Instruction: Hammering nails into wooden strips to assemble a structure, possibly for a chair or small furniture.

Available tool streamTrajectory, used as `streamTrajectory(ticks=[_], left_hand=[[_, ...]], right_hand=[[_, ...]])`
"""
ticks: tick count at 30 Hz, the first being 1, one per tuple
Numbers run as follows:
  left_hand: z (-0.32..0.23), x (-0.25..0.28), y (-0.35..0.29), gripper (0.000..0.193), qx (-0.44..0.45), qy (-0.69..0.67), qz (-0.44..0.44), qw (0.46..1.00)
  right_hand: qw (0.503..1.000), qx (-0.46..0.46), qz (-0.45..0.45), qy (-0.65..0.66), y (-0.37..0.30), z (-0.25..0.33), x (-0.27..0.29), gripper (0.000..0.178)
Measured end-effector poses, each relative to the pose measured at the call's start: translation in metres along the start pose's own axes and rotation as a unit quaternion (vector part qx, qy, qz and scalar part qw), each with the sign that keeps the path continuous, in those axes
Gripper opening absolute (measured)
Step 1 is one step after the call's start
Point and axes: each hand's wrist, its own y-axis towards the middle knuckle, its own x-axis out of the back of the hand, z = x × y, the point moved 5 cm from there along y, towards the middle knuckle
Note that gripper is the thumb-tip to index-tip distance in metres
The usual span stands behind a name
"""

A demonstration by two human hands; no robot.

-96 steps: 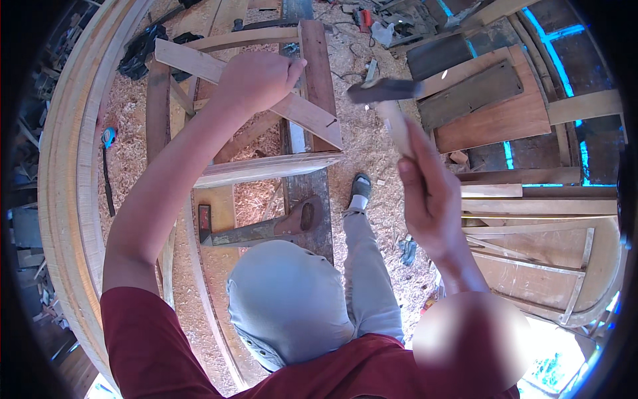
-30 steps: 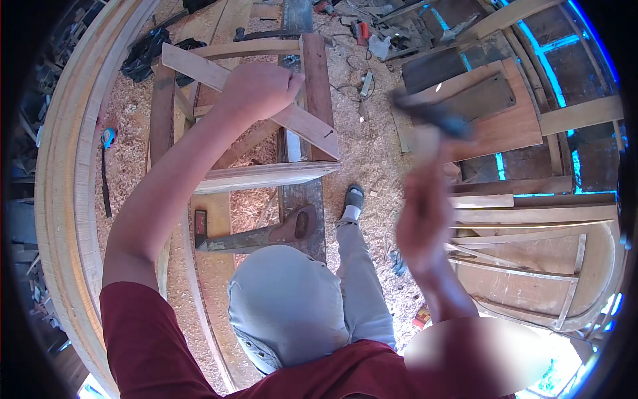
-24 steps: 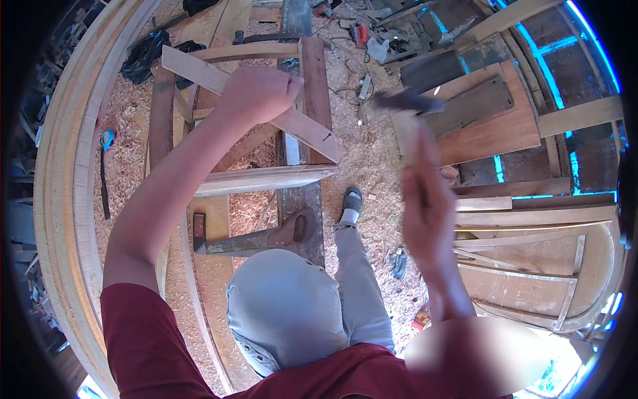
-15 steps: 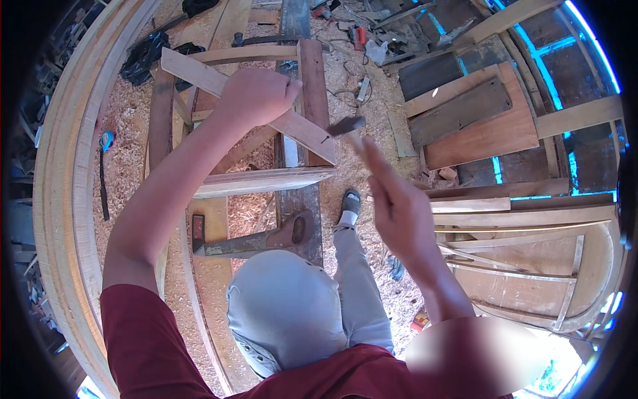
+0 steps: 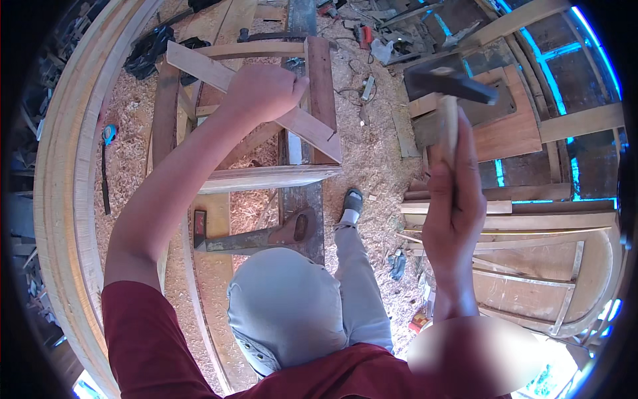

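My left hand is closed on a flat wooden strip that crosses diagonally over a wooden frame. A nail sticks up from the strip's right end, at the frame's near right corner. In my right hand is a hammer, gripped by its pale wooden handle. The dark hammer head is raised to the right of the frame, clear of the nail and slightly blurred. Part of the strip is hidden under my left hand.
Nearer than the frame, a handsaw lies on the boards. A tape measure rests at the left, by long stacked timbers. Wood shavings cover the floor. Boards and a curved wooden panel stand at the right.
The hammer has gone from just above the nail up and away to the right with my right hand. My left hand keeps its place on the strip.
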Motion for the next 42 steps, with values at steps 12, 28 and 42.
streamTrajectory(ticks=[12, 28, 42], left_hand=[[0.004, -0.004, -0.004, 0.052, -0.008, -0.010, -0.024, 1.000], [-0.001, 0.000, 0.001, 0.054, 0.000, -0.010, -0.040, 0.999], [0.005, -0.003, 0.000, 0.054, 0.022, -0.003, -0.058, 0.998]], right_hand=[[0.975, -0.176, 0.060, 0.119, 0.027, -0.003, 0.008, 0.052], [0.897, -0.242, 0.368, -0.046, -0.007, -0.023, -0.039, 0.051], [0.984, -0.047, 0.161, 0.060, 0.013, -0.002, -0.018, 0.055]])
